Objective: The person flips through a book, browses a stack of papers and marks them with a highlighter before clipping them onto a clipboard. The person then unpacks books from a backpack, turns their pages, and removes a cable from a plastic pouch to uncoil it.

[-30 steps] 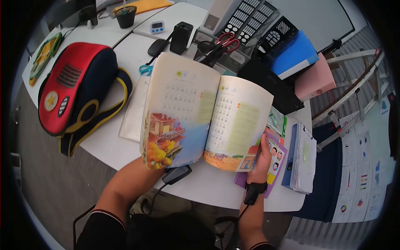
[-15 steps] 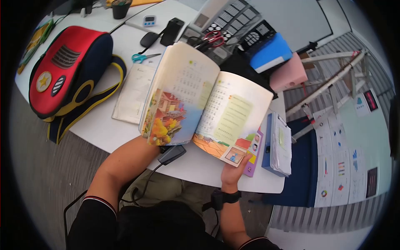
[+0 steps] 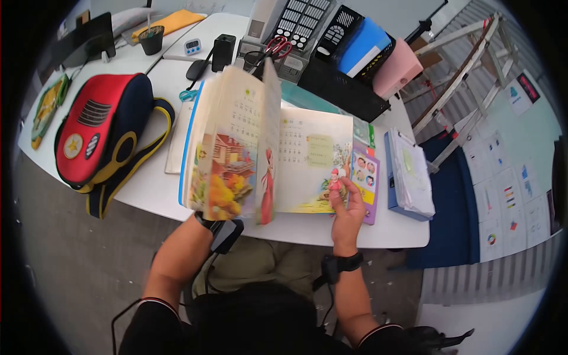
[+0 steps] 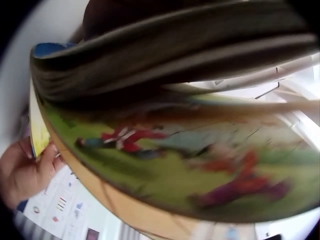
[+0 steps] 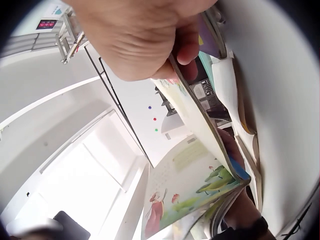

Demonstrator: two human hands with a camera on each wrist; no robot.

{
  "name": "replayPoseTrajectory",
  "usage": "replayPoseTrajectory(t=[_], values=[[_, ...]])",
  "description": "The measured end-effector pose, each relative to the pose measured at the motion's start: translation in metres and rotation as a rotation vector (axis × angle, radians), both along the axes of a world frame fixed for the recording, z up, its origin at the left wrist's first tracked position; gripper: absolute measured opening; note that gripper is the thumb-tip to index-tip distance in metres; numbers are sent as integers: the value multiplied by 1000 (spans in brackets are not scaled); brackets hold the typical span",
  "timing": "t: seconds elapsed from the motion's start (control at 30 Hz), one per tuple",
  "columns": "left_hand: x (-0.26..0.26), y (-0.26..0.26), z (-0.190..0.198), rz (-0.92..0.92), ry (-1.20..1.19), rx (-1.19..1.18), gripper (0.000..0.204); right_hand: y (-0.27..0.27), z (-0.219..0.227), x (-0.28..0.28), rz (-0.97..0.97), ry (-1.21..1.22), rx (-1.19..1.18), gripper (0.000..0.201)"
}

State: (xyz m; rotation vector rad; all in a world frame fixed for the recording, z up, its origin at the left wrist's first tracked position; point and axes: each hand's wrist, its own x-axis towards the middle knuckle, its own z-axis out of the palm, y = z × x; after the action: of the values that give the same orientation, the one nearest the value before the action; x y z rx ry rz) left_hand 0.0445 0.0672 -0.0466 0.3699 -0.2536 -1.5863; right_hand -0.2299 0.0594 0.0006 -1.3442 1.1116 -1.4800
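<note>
An open illustrated textbook (image 3: pixel 316 133) is held up over the desk's front edge. One loose page (image 3: pixel 269 136) stands raised between its two halves, blurred. My right hand (image 3: pixel 348 207) pinches the lower right corner of the right-hand pages, thumb in front. Behind the thick left half, my left hand (image 5: pixel 231 147) grips the book; the pages hide most of it in the head view. Seen from the left wrist, the curved page (image 4: pixel 150 170) with running figures fills the middle.
To the left sits a red and navy backpack (image 3: pixel 97 127). A purple booklet (image 3: pixel 370 183) lies behind the right hand, beside a blue clipboard folder (image 3: pixel 408 171) with papers. Teal scissors (image 3: pixel 188 94), a mouse (image 3: pixel 196 70) and file holders (image 3: pixel 302 23) are farther back.
A page has lifted and swung leftward, and the right half shows a different picture. The right hand has shifted up to that half's lower corner. The head view has also shifted.
</note>
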Motion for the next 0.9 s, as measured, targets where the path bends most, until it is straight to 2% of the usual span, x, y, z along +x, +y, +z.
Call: replayPoseTrajectory(t=[0.07, 0.1, 0.2, 0.23, 0.33, 0.37, 0.4, 0.47, 0.5, 0.6, 0.73, 0.77, 0.83, 0.9], values=[[12, -8, -79, -214, 174, -126, 57, 6, 6, 7, -23, -62, 16, 34], [16, 0, -68, -225, 138, -113, 57, 6, 4, 6, -22, -62, -10, 34], [13, 27, 12, -86, 15, -8, 69, 13, 8, 7, -33, -89, -28, 33], [33, 18, 35, -244, 100, -7, 81, 15, 11, 8, -37, -71, -26, 33], [34, 27, 63, -173, 37, -100, 91, 17, 3, 6, -88, -39, -79, 32], [43, 26, 51, -179, 26, -131, 80, 20, 5, 7, -87, -65, -70, 31], [45, 25, 49, -185, 3, -127, 80, 21, 6, 7, -84, -86, -64, 31], [47, 26, 41, -65, -514, -138, 67, 24, 1, 8, -92, -107, -64, 31], [52, 25, 38, -130, -415, -171, 59, 28, 3, 9, -97, -93, -60, 31], [48, 26, 21, -85, -355, -122, 53, 36, 0, 13, -128, -65, -71, 31], [38, 31, 23, -125, -84, -63, 68, 43, -3, 13, -183, 1, -109, 34], [37, 32, 21, -124, -86, -59, 68, 45, -8, 13, -182, -1, -105, 34], [36, 35, 13, -211, -1, -217, 74, 45, -17, 13, -219, 47, -84, 35], [35, 37, 11, -151, -44, -153, 72, 48, -19, 14, -208, -7, -24, 36]])
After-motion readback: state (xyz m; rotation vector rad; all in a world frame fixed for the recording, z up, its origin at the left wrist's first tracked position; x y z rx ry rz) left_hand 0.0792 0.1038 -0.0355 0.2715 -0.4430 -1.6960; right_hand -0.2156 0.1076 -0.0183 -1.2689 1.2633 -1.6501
